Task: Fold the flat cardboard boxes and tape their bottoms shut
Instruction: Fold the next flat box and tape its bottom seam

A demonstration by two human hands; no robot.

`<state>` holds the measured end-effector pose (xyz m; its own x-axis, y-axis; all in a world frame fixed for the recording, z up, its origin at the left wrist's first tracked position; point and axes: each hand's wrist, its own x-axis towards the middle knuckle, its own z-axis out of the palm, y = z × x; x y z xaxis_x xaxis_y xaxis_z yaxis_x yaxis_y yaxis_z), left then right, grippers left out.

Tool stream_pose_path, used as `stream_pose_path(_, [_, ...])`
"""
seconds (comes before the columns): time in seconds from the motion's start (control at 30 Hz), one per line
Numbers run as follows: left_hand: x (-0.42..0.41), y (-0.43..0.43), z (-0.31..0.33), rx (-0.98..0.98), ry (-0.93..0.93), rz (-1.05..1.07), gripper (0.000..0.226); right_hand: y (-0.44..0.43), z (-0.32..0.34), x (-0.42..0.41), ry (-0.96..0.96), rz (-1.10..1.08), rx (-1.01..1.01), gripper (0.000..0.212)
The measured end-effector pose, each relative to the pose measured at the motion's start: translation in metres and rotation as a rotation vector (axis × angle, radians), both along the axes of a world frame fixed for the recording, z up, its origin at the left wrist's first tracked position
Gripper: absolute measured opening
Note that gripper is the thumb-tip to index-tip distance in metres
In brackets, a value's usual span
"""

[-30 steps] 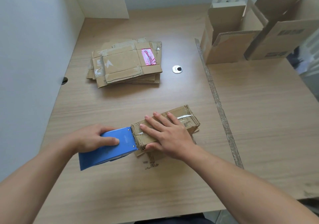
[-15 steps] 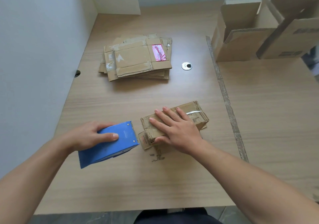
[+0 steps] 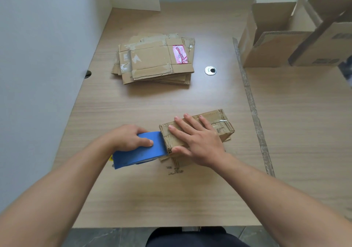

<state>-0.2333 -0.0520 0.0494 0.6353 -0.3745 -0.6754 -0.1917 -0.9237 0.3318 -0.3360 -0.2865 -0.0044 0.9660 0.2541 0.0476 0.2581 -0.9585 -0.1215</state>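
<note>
The wooden tabletop (image 3: 152,189) fills most of the view, with a pale wall along its left edge and a worn grey strip (image 3: 253,109) running from far to near on its right side. At the far right corner stand two open boxes (image 3: 276,37), already set up, their flaps raised and touching one another. Left of them, at the far middle, lies the stack of flat cardboard boxes (image 3: 152,60), loosely piled, the top sheet bearing old tape marks and a pink label (image 3: 180,54).

Nearer the person, at the centre, the folded box (image 3: 219,121) rests on the tabletop with its closed flaps facing up (a barcode sticker and a glint of clear tape show toward its right end). The blue tape dispenser (image 3: 141,151) meets the box's left end, its front edge touching the cardboard. The left hand (image 3: 127,138) grips the dispenser from above, thumb curled over its blue side. The right hand (image 3: 198,142) lies flat on the box top, fingers straight and spread, thumb pressed against the near face.

A small round metal grommet (image 3: 210,70) sits in the tabletop just right of the stack.
</note>
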Motion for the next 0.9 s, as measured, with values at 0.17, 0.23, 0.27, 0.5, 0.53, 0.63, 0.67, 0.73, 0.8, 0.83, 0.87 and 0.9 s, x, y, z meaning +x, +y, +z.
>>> stream_pose_path(0.17, [-0.001,-0.014,0.000,0.081,-0.087,0.021,0.027,0.005,-0.001,0.002,0.034,-0.009,0.030,0.070])
stream_pose_path(0.23, [-0.001,-0.022,0.002,0.133,-0.112,0.026,0.028,0.005,0.000,0.003,0.059,-0.009,0.038,0.070])
stream_pose_path(0.27, [-0.001,-0.026,0.002,0.155,-0.126,0.029,0.028,0.005,0.000,0.003,0.059,-0.013,0.044,0.071])
stream_pose_path(0.5, [0.000,-0.039,0.003,0.272,-0.219,0.009,0.033,0.005,0.002,0.003,0.081,-0.014,0.051,0.065])
stream_pose_path(0.53, [-0.001,-0.039,0.002,0.281,-0.225,0.011,0.033,0.005,0.003,0.003,0.084,-0.011,0.050,0.064])
stream_pose_path(0.63, [-0.005,-0.039,-0.003,0.302,-0.264,0.016,0.034,0.007,0.005,0.001,0.097,-0.010,0.059,0.063])
stream_pose_path(0.67, [-0.006,-0.040,-0.004,0.309,-0.277,0.014,0.035,0.008,0.006,0.001,0.107,-0.011,0.068,0.063])
stream_pose_path(0.73, [-0.008,-0.043,-0.003,0.321,-0.291,0.008,0.035,0.009,0.007,0.000,0.123,-0.012,0.098,0.062])
stream_pose_path(0.8, [-0.010,-0.046,-0.001,0.322,-0.303,0.000,0.035,0.008,0.008,-0.001,0.127,-0.012,0.111,0.062])
stream_pose_path(0.83, [-0.012,-0.048,0.000,0.319,-0.302,-0.002,0.035,0.005,0.008,-0.001,0.129,-0.008,0.110,0.062])
stream_pose_path(0.87, [-0.012,-0.050,0.000,0.312,-0.295,-0.002,0.035,0.002,0.009,-0.001,0.130,-0.004,0.108,0.063])
stream_pose_path(0.9, [-0.013,-0.050,0.000,0.305,-0.288,-0.004,0.035,0.000,0.008,-0.002,0.129,-0.002,0.102,0.063])
